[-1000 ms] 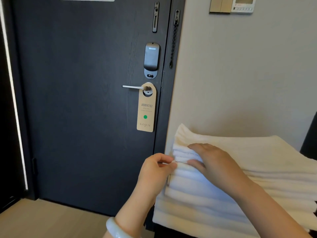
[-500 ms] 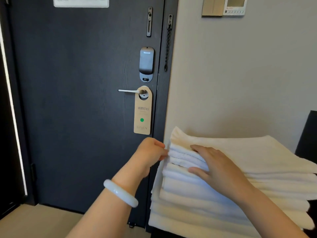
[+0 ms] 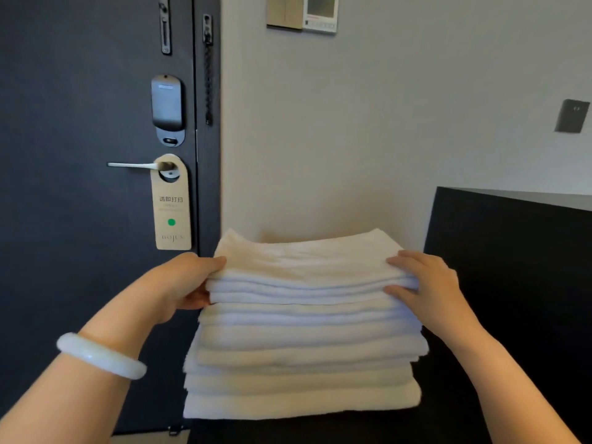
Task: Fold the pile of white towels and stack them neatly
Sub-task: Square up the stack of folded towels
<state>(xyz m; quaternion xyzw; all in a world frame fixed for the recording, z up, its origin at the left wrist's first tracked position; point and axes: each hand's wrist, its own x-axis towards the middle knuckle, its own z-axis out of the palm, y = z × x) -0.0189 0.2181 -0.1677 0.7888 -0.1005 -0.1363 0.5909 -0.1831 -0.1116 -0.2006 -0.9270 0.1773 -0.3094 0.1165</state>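
A stack of several folded white towels [image 3: 304, 350] stands on a black surface [image 3: 499, 315] against the wall. My left hand [image 3: 187, 283] holds the left edge of the top few towels [image 3: 304, 267], fingers on top and thumb underneath. My right hand [image 3: 426, 283] holds their right edge, with fingers over the top and the thumb against the front side. The top layers sit slightly apart from the layers below. A pale bangle [image 3: 99, 355] circles my left wrist.
A dark door [image 3: 80, 187] with a lever handle [image 3: 134, 165], a hanging door tag [image 3: 172, 206] and an electronic lock [image 3: 167, 107] is to the left. A grey wall [image 3: 368, 139] rises behind the stack, and a black panel [image 3: 512, 238] stands at right.
My right hand has moved from the stack's left front corner to its right edge. My left hand now grips the left edge. The view has swung right, centring the stack.
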